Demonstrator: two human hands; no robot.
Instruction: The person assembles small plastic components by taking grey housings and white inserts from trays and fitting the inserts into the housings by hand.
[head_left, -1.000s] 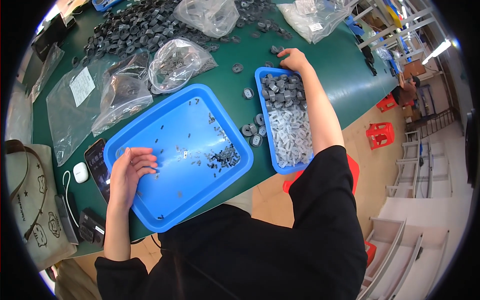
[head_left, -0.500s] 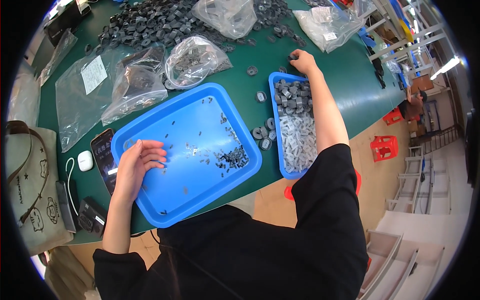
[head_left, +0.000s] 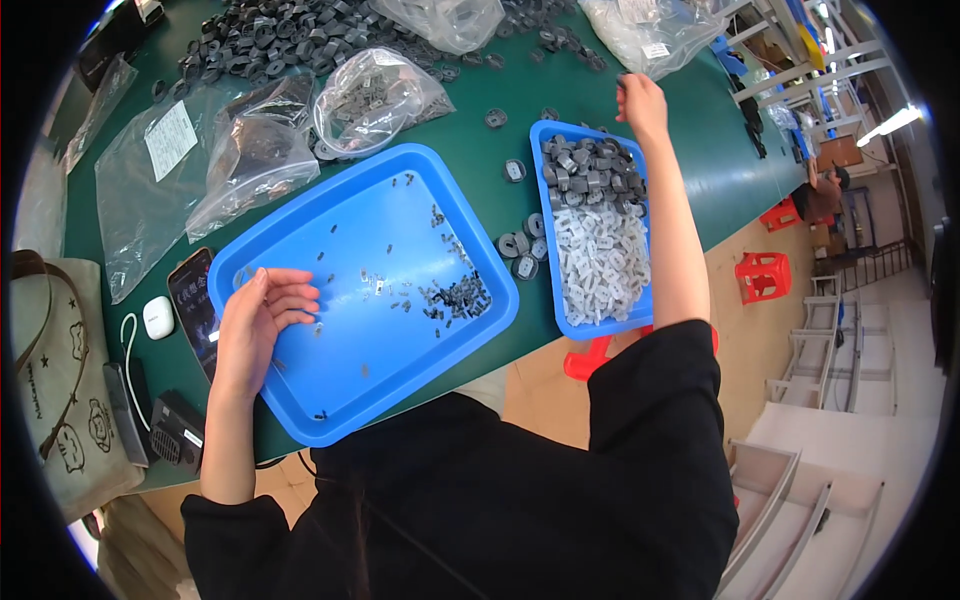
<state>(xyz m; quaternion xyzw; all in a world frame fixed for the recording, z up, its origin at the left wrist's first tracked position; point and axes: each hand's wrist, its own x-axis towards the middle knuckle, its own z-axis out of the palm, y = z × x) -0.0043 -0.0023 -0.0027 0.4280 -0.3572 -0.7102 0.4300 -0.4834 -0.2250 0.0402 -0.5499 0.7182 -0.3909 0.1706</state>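
The right hand (head_left: 641, 102) is just past the far end of the narrow blue tray (head_left: 541, 165), its fingers drawn together on what looks like a small dark piece (head_left: 624, 75), though the hand hides most of it. Near it lies a clear bag of white pieces (head_left: 640, 40); to the right, a stretch of green tabletop (head_left: 730, 185) runs out to a slanting edge. The right forearm passes over the narrow tray's right side. That tray, with dark rings (head_left: 590, 165) at its far end and white parts (head_left: 600, 260) nearer the body, pokes its near end past the tabletop's front edge, above a red stool (head_left: 588, 362). Loose rings (head_left: 524, 266) crowd the gap toward the wide blue tray (head_left: 400, 345), whose near corner reaches the front edge. The left hand (head_left: 262, 322) hovers over the wide tray's left rim, loosely curled and holding nothing visible; a phone (head_left: 192, 305) lies just beside that rim, limiting room there
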